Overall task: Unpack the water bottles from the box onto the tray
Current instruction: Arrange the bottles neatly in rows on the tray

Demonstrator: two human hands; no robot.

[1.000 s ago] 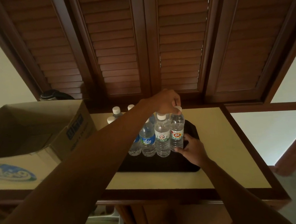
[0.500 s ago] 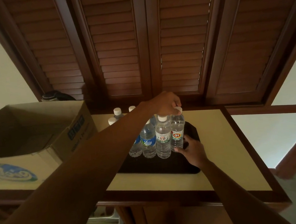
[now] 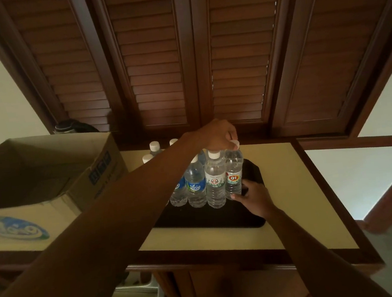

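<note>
Several clear water bottles with white caps stand upright in rows on a black tray (image 3: 211, 218) on the counter. My left hand (image 3: 215, 137) reaches over them and grips the cap of the rightmost front bottle (image 3: 233, 173), which carries a red and white label. My right hand (image 3: 252, 195) rests on the tray with its fingers against that bottle's base. Beside it stand a bottle with a white label (image 3: 215, 182) and one with a blue label (image 3: 195, 186). The open cardboard box (image 3: 48, 167) sits at the left; its inside is dark.
Three more caps (image 3: 154, 145) show behind my left arm. The cream counter (image 3: 302, 198) has a dark wooden rim, with brown louvred shutters (image 3: 229, 61) right behind it. A dark object (image 3: 73, 126) sits behind the box. A doorway opens at the right.
Almost nothing has moved. Both hands stay on the rightmost bottle, the left at its cap and the right at its base.
</note>
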